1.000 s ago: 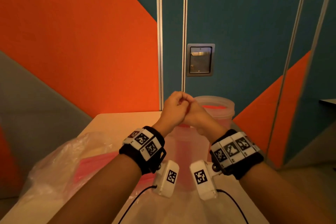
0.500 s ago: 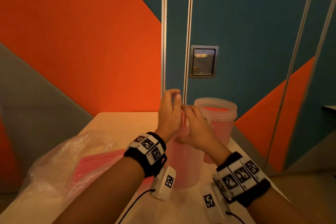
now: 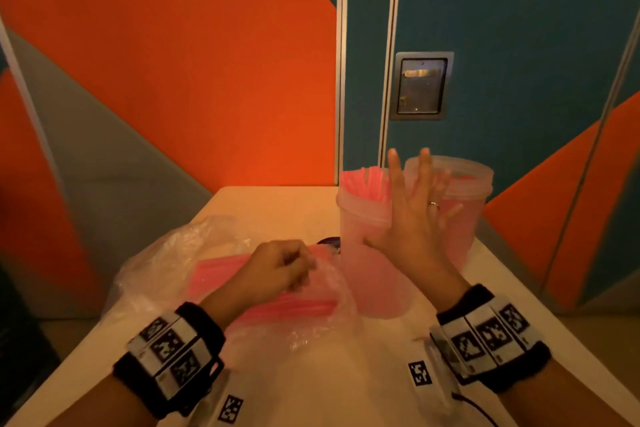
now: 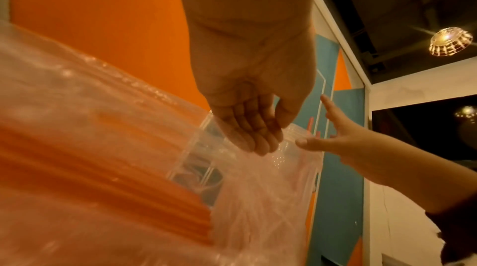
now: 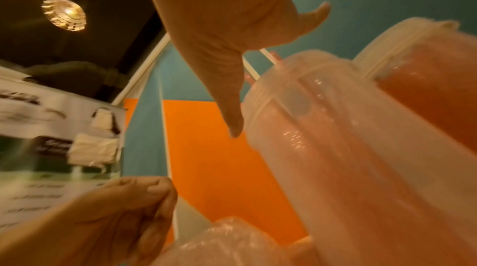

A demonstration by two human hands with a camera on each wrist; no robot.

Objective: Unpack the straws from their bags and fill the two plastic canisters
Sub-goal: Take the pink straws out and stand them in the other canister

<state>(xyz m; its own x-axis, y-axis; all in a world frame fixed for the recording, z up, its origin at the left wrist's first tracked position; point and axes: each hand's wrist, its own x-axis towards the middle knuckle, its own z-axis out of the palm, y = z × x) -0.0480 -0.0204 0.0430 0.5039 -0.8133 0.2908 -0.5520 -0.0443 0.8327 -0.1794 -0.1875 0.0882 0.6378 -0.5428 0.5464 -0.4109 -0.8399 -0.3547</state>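
Two clear plastic canisters stand at the table's far right. The near canister (image 3: 367, 253) (image 5: 335, 148) holds pink straws (image 3: 367, 180) that stick out of its top. The far canister (image 3: 464, 198) (image 5: 426, 86) also shows pink inside. My right hand (image 3: 412, 208) (image 5: 258, 41) is raised in front of them, fingers spread, holding nothing. A crumpled clear bag (image 3: 166, 263) (image 4: 103, 148) with pink straws (image 3: 294, 305) lies to the left. My left hand (image 3: 287, 267) (image 4: 268, 137) hovers at the bag's open mouth, fingers loosely bent and touching the plastic.
The beige table (image 3: 277, 208) ends against an orange and teal wall with a metal latch plate (image 3: 420, 85). A small dark object (image 3: 329, 241) lies just left of the near canister. The table's edge runs close behind the far canister.
The hands were joined above the near canister, then parted. My left hand dropped left onto the bag. My right hand opened and stayed by the canisters.
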